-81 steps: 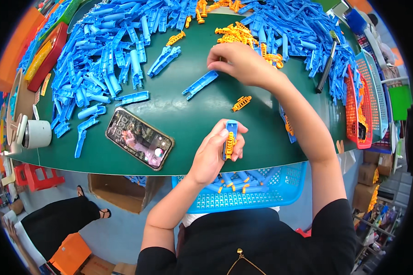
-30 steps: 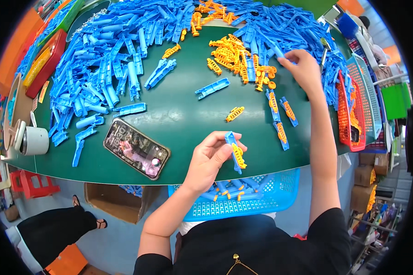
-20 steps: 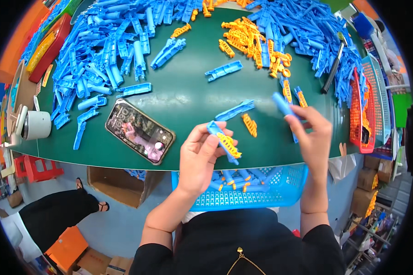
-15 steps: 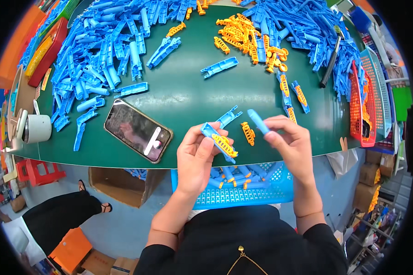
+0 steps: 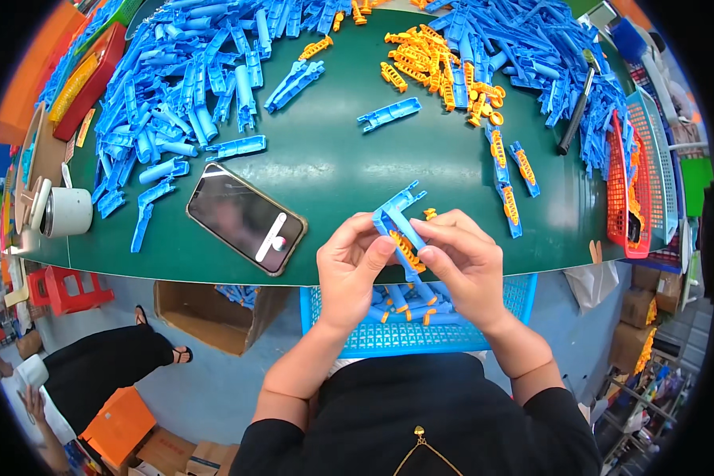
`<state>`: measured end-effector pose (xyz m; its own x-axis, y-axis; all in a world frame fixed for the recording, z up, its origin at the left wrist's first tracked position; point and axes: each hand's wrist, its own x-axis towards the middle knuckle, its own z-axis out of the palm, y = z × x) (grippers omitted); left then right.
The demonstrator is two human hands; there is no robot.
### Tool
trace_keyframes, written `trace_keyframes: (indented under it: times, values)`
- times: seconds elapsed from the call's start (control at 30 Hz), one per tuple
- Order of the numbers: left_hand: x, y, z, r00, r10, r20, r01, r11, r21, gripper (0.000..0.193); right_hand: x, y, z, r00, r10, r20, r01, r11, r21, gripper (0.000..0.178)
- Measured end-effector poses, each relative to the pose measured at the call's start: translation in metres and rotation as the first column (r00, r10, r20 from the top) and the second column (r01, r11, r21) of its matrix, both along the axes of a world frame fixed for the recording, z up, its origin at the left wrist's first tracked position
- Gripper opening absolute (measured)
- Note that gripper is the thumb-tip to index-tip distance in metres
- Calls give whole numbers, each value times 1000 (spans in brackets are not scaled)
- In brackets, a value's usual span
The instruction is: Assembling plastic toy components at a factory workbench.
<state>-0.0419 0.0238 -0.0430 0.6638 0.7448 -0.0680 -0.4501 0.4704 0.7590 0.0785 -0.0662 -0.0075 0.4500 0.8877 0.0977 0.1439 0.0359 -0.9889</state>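
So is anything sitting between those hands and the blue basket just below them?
Nothing visible does. Both the left hand and right hand hold the blue and orange piece directly above the open blue basket, which already holds similar pieces.

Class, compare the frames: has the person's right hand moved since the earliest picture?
Yes. The right hand has come back from the orange-piece pile to the green table's near edge, beside the left hand.

Both forearms enter from the lower edge, bare below dark sleeves, and converge at centre. Left hand (image 5: 357, 266): fingers curled, thumb and fingertips pinched closed. Right hand (image 5: 464, 262): palm turned inward, fingers bent and pinched closed, fingertips meeting those of the left.
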Motion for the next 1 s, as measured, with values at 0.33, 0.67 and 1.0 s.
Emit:
trace_keyframes:
  times: [0.33,0.67,1.0]
  values:
    - [-3,1,-4,999,-52,-3,53,998,33,25,-2,-6,9,956,13,292,-8,1000,-18,27]
    - [4,-11,13,994,-14,108,27,992,-122,39,-13,-4,14,936,-85,342,51,993,106,36]
    - [0,-22,8,973,154,171,-146,987,-60,33,1,-3,8,913,15,409,-80,986,143,30]
